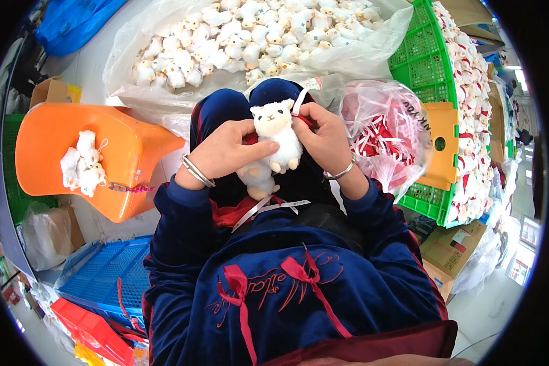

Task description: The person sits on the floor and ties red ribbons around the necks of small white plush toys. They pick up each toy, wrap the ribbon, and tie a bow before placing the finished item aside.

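Note:
A small white plush alpaca (279, 137) with a cream face stands upright above my lap, facing up at me. My left hand (230, 152) is closed around its side, with the thumb across its belly. My right hand (325, 137) pinches a red piece of cloth with a white ribbon (300, 101) beside the toy's neck; the fingertips partly hide it. Under the held toy, a second white plush toy (257, 180) rests on my lap. Near it lie red fabric (229, 211) and white printed ribbons (273, 207).
Ahead, a large clear plastic bag (125, 64) holds many white plush toys. An orange stool (125, 131) at the left carries several plush toys and a small tool (118, 188). At the right are a bag of red-and-white ribbons (381, 137) and a green crate (422, 67) packed with toys.

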Available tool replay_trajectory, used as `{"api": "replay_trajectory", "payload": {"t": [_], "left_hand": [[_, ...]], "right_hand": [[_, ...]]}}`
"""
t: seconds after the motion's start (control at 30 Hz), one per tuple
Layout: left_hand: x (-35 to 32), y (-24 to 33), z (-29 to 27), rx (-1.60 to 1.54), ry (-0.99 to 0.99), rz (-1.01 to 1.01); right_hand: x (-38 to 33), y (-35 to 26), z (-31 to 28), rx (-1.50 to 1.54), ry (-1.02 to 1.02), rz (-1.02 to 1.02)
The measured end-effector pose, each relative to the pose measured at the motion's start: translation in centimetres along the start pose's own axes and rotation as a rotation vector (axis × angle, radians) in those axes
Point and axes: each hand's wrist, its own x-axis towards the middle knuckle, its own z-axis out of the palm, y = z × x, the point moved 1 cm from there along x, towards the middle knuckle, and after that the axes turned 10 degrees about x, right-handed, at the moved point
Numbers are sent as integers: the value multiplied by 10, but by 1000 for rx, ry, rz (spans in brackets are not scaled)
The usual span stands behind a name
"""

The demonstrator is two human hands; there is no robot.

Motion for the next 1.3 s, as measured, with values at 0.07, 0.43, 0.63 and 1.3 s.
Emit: {"api": "replay_trajectory", "payload": {"t": [0.07, 0.43, 0.63, 1.3], "left_hand": [[1, 1, -3, 98, 24, -53], [2, -2, 6, 280, 176, -112], [3, -19, 19, 131, 226, -56], [7, -9, 19, 162, 229, -98]], "right_hand": [[-2, 0, 2, 24, 14, 10], [-9, 8, -23, 37, -123, 251], [-13, 7, -13, 3, -86, 68], [-16, -10, -10, 81, -62, 122]]}}
